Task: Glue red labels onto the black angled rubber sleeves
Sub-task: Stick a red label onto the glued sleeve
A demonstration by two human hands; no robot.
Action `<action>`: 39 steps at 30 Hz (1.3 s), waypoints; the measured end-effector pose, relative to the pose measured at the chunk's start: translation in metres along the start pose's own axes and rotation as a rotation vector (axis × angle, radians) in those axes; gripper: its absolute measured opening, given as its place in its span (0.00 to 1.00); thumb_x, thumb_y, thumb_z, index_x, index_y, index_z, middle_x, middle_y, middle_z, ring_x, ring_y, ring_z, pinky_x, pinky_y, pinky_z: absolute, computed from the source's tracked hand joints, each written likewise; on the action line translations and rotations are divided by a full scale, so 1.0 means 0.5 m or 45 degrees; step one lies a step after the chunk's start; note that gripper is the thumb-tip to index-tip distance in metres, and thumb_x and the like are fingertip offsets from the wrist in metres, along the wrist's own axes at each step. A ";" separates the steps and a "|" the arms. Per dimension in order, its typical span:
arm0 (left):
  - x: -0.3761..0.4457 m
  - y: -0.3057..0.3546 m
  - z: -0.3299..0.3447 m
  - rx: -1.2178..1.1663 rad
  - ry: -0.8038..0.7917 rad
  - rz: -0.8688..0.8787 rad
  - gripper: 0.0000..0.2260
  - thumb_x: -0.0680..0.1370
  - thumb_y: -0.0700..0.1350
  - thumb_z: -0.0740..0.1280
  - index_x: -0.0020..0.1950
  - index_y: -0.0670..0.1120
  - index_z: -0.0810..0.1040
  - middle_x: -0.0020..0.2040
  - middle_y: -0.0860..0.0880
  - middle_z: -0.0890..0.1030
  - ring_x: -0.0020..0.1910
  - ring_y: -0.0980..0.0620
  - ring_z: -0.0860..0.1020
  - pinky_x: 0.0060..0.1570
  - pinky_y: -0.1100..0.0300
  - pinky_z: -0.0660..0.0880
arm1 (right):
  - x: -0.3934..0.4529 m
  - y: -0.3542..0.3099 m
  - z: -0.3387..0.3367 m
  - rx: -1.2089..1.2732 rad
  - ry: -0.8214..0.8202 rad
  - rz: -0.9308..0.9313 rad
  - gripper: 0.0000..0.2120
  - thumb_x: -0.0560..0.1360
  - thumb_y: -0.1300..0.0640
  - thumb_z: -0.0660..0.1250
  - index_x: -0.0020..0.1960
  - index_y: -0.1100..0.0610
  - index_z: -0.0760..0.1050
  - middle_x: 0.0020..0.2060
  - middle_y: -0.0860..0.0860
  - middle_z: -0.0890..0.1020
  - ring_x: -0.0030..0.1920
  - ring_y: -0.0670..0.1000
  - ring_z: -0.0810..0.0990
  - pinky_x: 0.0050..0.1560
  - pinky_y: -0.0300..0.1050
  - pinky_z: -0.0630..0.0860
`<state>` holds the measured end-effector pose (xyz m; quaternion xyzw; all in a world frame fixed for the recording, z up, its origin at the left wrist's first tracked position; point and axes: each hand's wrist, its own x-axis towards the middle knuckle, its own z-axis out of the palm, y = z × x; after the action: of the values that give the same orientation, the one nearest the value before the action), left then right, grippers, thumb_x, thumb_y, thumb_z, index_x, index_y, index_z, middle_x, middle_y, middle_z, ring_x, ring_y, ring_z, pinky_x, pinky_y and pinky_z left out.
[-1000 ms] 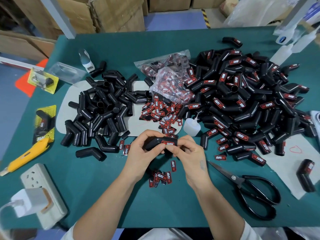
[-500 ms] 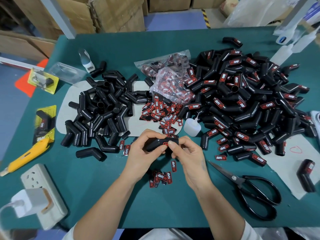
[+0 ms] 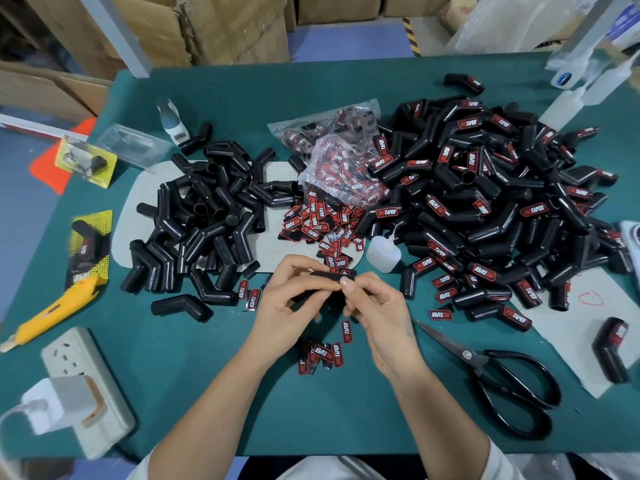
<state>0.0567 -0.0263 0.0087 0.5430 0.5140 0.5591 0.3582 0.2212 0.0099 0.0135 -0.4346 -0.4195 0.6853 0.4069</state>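
Both hands are busy over the green table (image 3: pixel 207 393), just in front of the little white glue bottle (image 3: pixel 382 254). The left hand (image 3: pixel 287 306) has its fingers curled round a black angled sleeve (image 3: pixel 323 276), holding it up off the table, while the right hand (image 3: pixel 375 306) pinches the sleeve's far end between thumb and forefinger, the fingertip pressed flat on top. I'd guess a label sits under that fingertip, though it is hidden from here.

Left of the bottle lies the heap of bare sleeves (image 3: pixel 204 223); right of it spreads the much larger heap of labelled sleeves (image 3: pixel 485 209). Loose red labels (image 3: pixel 318 223) are scattered just behind and left of the bottle, with a few more (image 3: pixel 322 353) nearer the person. Scissors (image 3: pixel 491 379) lie to the bottle's near right.

The sleeve looks light and slightly yielding, rubbery enough not to slip, so gripping it round one leg of the bend seems sensible, leaving the flat face free. The labels look thin and flimsy; best taken by the edges, away from wet glue.
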 end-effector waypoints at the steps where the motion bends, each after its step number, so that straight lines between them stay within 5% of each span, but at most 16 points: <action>1: 0.000 0.000 -0.001 0.015 0.004 0.006 0.08 0.81 0.42 0.72 0.55 0.53 0.88 0.57 0.51 0.77 0.47 0.47 0.80 0.35 0.59 0.80 | 0.000 -0.001 0.000 -0.009 0.001 -0.002 0.10 0.73 0.45 0.75 0.39 0.51 0.84 0.37 0.47 0.74 0.37 0.50 0.72 0.47 0.49 0.70; 9: 0.004 0.006 -0.004 0.003 0.038 -0.077 0.10 0.79 0.38 0.74 0.56 0.50 0.89 0.55 0.53 0.79 0.51 0.51 0.83 0.48 0.62 0.83 | 0.002 0.001 -0.003 -0.059 -0.008 -0.002 0.10 0.75 0.43 0.72 0.41 0.49 0.84 0.38 0.48 0.74 0.38 0.50 0.72 0.45 0.46 0.71; 13: 0.008 0.008 -0.009 0.074 0.066 -0.078 0.09 0.77 0.37 0.76 0.55 0.47 0.88 0.53 0.51 0.81 0.54 0.52 0.83 0.55 0.64 0.80 | 0.003 0.004 -0.003 -0.043 -0.032 0.013 0.12 0.79 0.48 0.69 0.43 0.56 0.83 0.39 0.48 0.74 0.37 0.48 0.74 0.41 0.40 0.74; 17: 0.007 0.010 -0.006 -0.001 0.089 -0.126 0.08 0.77 0.37 0.74 0.55 0.43 0.88 0.53 0.49 0.81 0.51 0.52 0.84 0.51 0.62 0.82 | 0.001 0.006 -0.002 -0.031 -0.052 -0.001 0.12 0.81 0.51 0.66 0.47 0.58 0.82 0.41 0.51 0.73 0.38 0.49 0.74 0.42 0.42 0.75; 20: 0.005 0.010 -0.003 -0.018 0.083 -0.103 0.09 0.77 0.36 0.74 0.55 0.45 0.87 0.53 0.49 0.81 0.50 0.54 0.84 0.49 0.64 0.82 | 0.000 0.002 0.004 -0.104 -0.021 -0.023 0.03 0.76 0.53 0.73 0.46 0.50 0.86 0.42 0.50 0.75 0.36 0.48 0.74 0.41 0.39 0.75; 23: 0.003 0.008 0.002 -0.058 0.065 -0.124 0.09 0.77 0.36 0.74 0.55 0.45 0.88 0.53 0.48 0.81 0.50 0.52 0.84 0.49 0.63 0.82 | 0.002 0.006 0.002 -0.111 0.034 -0.044 0.01 0.75 0.57 0.77 0.45 0.54 0.86 0.42 0.50 0.76 0.37 0.49 0.73 0.39 0.39 0.74; 39: 0.003 0.008 0.000 -0.274 0.090 -0.334 0.09 0.76 0.38 0.74 0.53 0.48 0.89 0.54 0.45 0.82 0.47 0.47 0.85 0.48 0.57 0.84 | -0.005 0.011 0.008 -0.279 0.158 -0.242 0.10 0.77 0.56 0.76 0.46 0.40 0.82 0.45 0.45 0.78 0.38 0.52 0.79 0.37 0.40 0.78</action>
<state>0.0572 -0.0256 0.0127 0.4098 0.5299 0.5781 0.4660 0.2172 0.0049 0.0101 -0.4762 -0.5050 0.5658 0.4451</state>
